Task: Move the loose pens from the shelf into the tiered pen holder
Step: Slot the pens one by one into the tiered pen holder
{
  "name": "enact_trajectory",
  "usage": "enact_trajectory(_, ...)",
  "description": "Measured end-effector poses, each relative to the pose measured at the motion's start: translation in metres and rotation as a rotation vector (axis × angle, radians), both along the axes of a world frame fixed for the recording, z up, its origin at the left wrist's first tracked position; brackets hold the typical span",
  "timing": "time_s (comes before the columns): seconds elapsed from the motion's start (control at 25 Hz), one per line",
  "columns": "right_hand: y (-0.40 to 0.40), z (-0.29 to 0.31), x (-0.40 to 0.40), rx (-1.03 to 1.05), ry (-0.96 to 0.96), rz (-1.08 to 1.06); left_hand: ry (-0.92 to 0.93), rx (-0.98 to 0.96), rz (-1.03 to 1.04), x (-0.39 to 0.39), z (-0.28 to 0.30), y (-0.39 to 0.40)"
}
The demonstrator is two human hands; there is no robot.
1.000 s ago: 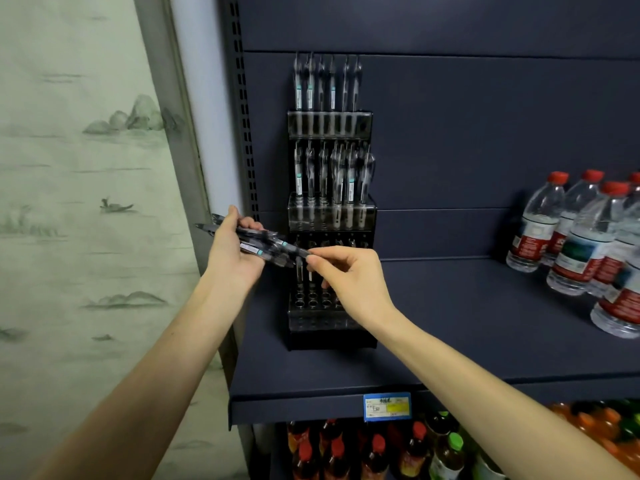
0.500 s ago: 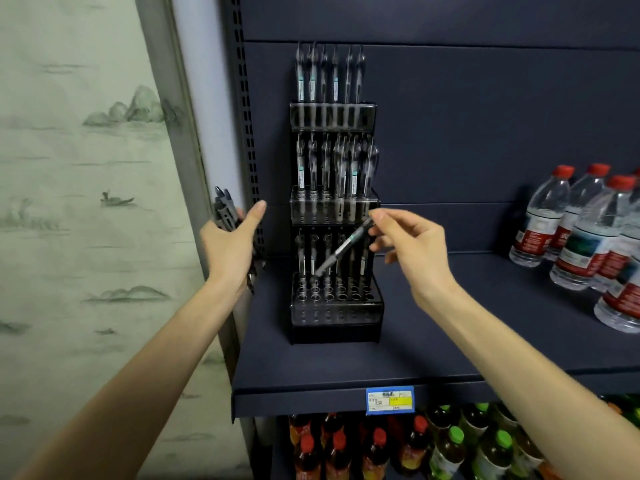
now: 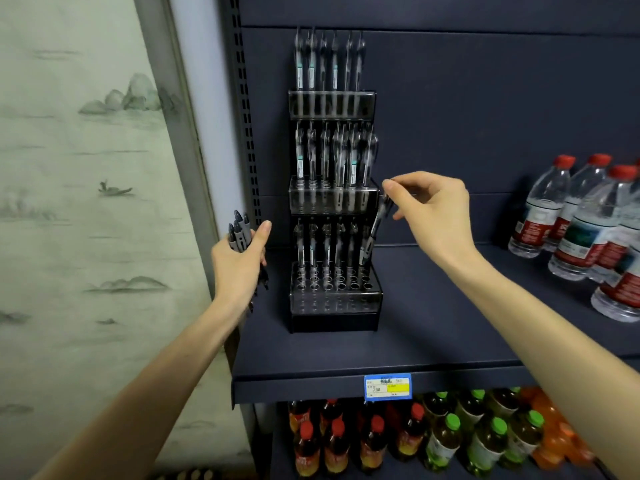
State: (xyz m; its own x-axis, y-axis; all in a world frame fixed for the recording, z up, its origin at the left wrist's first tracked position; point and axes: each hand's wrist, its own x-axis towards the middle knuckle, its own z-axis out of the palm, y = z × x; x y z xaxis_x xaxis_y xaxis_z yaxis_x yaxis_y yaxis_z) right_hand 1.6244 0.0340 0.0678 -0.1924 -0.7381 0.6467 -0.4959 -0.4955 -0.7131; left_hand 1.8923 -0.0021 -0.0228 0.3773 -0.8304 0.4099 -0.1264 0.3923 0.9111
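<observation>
One pen is pinched at its top by the right hand and is tilted into the tiered pen holder's lowest tier, rightmost slot. Several spare pens are gripped by the left hand, left of the holder. Upper tiers are filled; front rows below are unfilled.

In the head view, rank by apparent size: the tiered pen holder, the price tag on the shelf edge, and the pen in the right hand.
1. tiered pen holder
2. pen, partly hidden by the right hand
3. price tag; close to the pen in area, so their order is unsure.
</observation>
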Motion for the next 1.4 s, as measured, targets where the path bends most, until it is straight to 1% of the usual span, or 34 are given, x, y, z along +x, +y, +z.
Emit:
enact_trajectory(0.2,-0.005,-0.018,-0.002,0.030,0.125,-0.033,0.096,0.024,-0.036,-0.002,-0.008,-0.005)
enact_trajectory(0.28,-0.007,-0.025,0.001,0.059,0.212,-0.047,0.119,0.018,-0.044,-0.005,-0.007,-0.008)
enact_trajectory(0.36,-0.007,-0.030,0.006,0.085,0.300,-0.090,0.153,0.030,-0.042,-0.007,-0.004,-0.009)
enact_trajectory(0.44,-0.007,-0.030,0.008,0.076,0.358,-0.146,0.226,0.046,-0.059,-0.009,0.000,-0.008)
enact_trajectory(0.52,-0.010,-0.031,0.006,0.103,0.333,-0.141,0.323,0.048,-0.082,-0.008,0.001,-0.007)
enact_trajectory(0.6,-0.014,-0.030,0.006,0.171,0.275,-0.079,0.398,0.049,-0.089,-0.004,0.003,-0.005)
enact_trajectory(0.68,-0.017,-0.032,0.010,0.245,0.259,-0.023,0.486,0.040,-0.088,-0.002,0.008,-0.002)
enact_trajectory(0.72,-0.018,-0.035,0.012,0.254,0.260,-0.031,0.529,0.033,-0.097,-0.002,0.011,0.001)
enact_trajectory(0.88,-0.016,-0.040,0.016,0.227,0.266,-0.079,0.628,0.008,-0.140,-0.001,0.021,0.011)
enact_trajectory(1.04,-0.014,-0.039,0.014,0.245,0.262,-0.086,0.734,0.031,-0.267,0.001,0.032,0.013)
enact_trajectory(1.16,-0.001,-0.044,0.019,0.102,0.180,-0.130,0.840,0.041,-0.332,-0.002,0.042,0.016)
enact_trajectory(1.2,0.006,-0.046,0.026,0.068,0.134,-0.092,0.886,0.045,-0.348,-0.005,0.046,0.016)
enact_trajectory(1.24,0.012,-0.049,0.034,0.074,0.103,-0.007,0.935,0.047,-0.355,-0.008,0.051,0.017)
enact_trajectory(1.36,0.028,-0.060,0.062,0.231,0.144,0.270,1.049,0.060,-0.361,-0.019,0.061,0.016)
enact_trajectory(1.4,0.031,-0.063,0.070,0.286,0.127,0.338,1.067,0.071,-0.361,-0.023,0.062,0.015)
